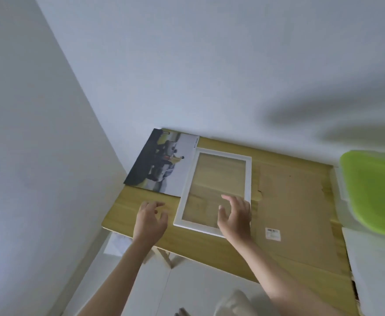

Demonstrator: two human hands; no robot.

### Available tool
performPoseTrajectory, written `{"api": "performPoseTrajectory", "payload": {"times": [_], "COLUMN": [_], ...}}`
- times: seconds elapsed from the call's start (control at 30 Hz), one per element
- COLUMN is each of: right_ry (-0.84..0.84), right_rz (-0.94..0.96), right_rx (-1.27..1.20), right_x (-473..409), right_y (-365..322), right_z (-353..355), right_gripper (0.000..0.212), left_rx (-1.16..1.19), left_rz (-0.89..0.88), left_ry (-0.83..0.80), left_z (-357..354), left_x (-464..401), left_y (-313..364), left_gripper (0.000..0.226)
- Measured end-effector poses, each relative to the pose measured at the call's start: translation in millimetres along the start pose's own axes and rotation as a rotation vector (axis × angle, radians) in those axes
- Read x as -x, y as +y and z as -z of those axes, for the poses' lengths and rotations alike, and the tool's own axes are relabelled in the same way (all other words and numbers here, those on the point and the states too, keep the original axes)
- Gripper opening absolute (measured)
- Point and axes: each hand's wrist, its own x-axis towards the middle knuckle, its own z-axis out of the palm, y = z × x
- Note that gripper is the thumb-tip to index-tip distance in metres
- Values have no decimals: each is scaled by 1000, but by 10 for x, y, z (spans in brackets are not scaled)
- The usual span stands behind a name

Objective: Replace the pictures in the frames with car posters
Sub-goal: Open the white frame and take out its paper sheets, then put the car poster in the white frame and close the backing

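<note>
A white picture frame (pixel 248 176) lies flat on the wooden table (pixel 127 208), and the wood shows through its pane. A car poster (pixel 161 163) lies to its left at the table's far left corner, its right edge tucked under the frame. My left hand (pixel 150 221) hovers over the bare table just left of the frame's near corner, fingers loosely curled and holding nothing. My right hand (pixel 234 216) is above the frame's near right part with fingers spread, holding nothing.
A brown cardboard sheet (pixel 294 201) covers the table's right half, with a small white label (pixel 272 234) on it. A green plastic lid (pixel 373 192) sits at the right edge. White walls enclose the table at the back and left.
</note>
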Motion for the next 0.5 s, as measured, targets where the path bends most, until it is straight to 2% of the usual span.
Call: {"api": "performPoseTrajectory", "payload": {"times": [0.27, 0.5], "right_ry": [-121, -279], "right_rz": [92, 47], "right_rx": [23, 90], "right_x": [-1051, -2050], "right_y": [-409, -572], "right_z": [-576, -1120], "right_gripper": [30, 40], "left_rx": [-2, -16], "left_rz": [182, 240], "left_ry": [110, 119], "left_z": [301, 430], "left_x": [-736, -1337], "left_y": [-407, -611], "left_gripper": [29, 53]}}
